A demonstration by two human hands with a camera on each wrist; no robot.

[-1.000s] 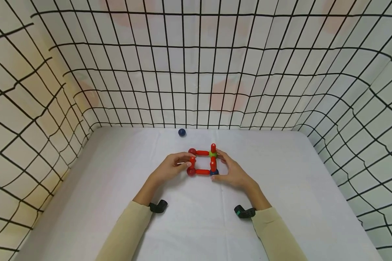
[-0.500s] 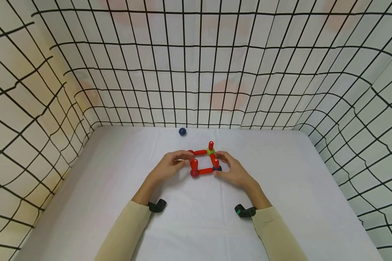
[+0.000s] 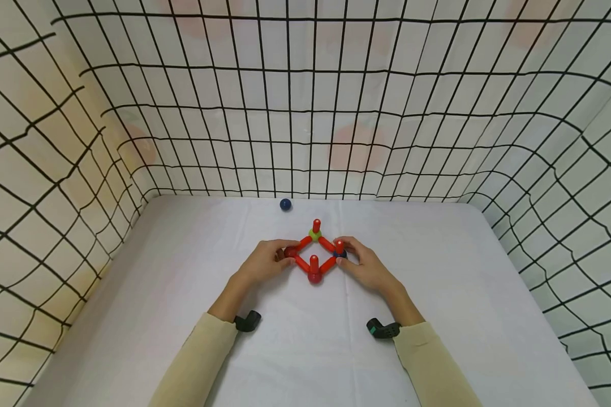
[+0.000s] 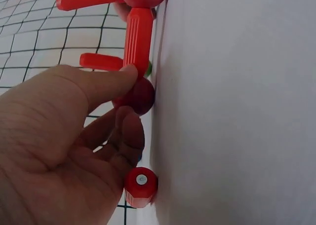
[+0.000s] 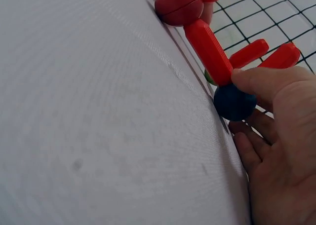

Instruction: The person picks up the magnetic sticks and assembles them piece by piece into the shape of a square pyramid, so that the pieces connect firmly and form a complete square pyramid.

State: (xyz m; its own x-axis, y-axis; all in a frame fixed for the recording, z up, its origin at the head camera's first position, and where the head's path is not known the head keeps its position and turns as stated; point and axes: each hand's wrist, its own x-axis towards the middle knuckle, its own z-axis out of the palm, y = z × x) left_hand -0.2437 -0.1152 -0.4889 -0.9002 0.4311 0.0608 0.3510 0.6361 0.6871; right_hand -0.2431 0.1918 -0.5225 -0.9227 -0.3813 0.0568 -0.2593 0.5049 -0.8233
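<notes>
A diamond-shaped frame of red magnetic rods and balls lies on the white cloth between both hands. Its near corner is a red ball (image 3: 314, 278) bearing an upright rod (image 3: 314, 263); a green ball (image 3: 314, 234) with another upright rod forms the far corner. My left hand (image 3: 265, 261) pinches the red ball (image 4: 140, 96) at the left corner, thumb on the adjoining rod. A loose-looking red rod (image 4: 141, 186) with a silvery end sits by its lower fingers. With thumb and fingers, my right hand (image 3: 366, 264) holds the dark blue ball (image 5: 235, 102) at the right corner, which also carries an upright rod.
A separate dark blue ball (image 3: 285, 204) lies near the table's far edge. Black wire mesh (image 3: 305, 113) rises behind the table (image 3: 305, 350) and along its left and right sides.
The frame has turned from a square to a diamond, its near red ball swinging toward the middle and its green ball moving left. Both hands stay at its sides.
</notes>
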